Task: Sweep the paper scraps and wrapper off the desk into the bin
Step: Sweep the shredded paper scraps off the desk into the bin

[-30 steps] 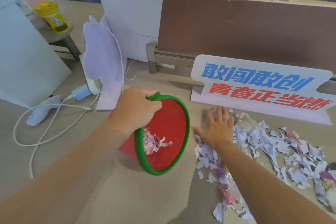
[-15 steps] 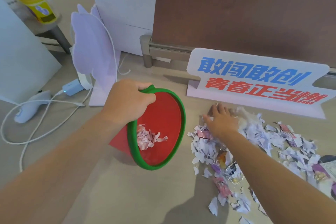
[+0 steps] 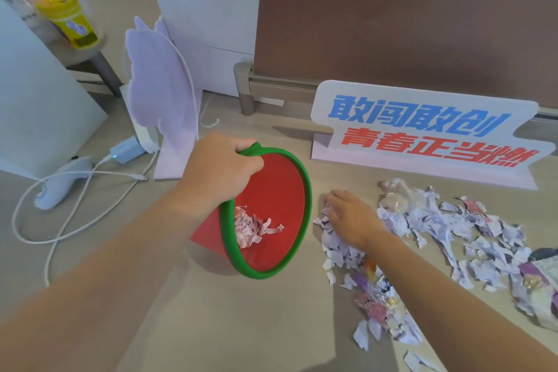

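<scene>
1. Paper scraps (image 3: 428, 220) lie strewn over the desk (image 3: 211, 311) in the right half of the frame, from beside the bin out to the right edge.
2. A crumpled clear wrapper (image 3: 377, 296) lies among the scraps in the lower right, just under the right forearm.
3. The bin (image 3: 280, 205), red inside with a green rim, sits at the centre of the frame, tipped on its side with its mouth facing right toward the scraps.
4. A small clump of scraps already lies inside the bin, near its lower left wall.
5. The left hand (image 3: 223, 169) is clenched over the upper left of the green rim, gripping the bin.
6. The right hand (image 3: 350, 217) lies flat and released, palm down on the scraps just right of the bin's mouth, fingers pointing toward the bin; it grips nothing.
7. A white sign (image 3: 422, 133) with blue and red characters stands upright in the upper right, behind the scraps.
8. A white cable (image 3: 60, 220) loops over the desk at the left.
</scene>
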Demonstrator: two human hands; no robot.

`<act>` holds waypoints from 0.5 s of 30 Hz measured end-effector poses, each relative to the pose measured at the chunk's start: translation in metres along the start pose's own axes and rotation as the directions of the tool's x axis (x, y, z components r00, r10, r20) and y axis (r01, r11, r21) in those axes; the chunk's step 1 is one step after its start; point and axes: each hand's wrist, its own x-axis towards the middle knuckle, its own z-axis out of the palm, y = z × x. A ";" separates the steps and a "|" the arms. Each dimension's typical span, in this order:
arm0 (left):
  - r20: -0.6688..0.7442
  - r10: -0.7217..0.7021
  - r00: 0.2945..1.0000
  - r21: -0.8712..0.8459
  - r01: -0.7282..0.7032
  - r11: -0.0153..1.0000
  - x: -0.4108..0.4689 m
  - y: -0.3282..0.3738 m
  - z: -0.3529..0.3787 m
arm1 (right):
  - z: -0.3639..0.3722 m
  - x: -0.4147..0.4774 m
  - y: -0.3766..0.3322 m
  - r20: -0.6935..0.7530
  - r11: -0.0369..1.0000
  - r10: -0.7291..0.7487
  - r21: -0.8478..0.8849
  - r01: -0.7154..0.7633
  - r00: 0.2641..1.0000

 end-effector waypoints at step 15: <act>-0.009 0.047 0.999 -0.017 -0.047 0.999 -0.009 -0.005 0.000 | 0.049 -0.048 -0.008 -0.412 0.979 -0.184 -0.156 0.130 0.892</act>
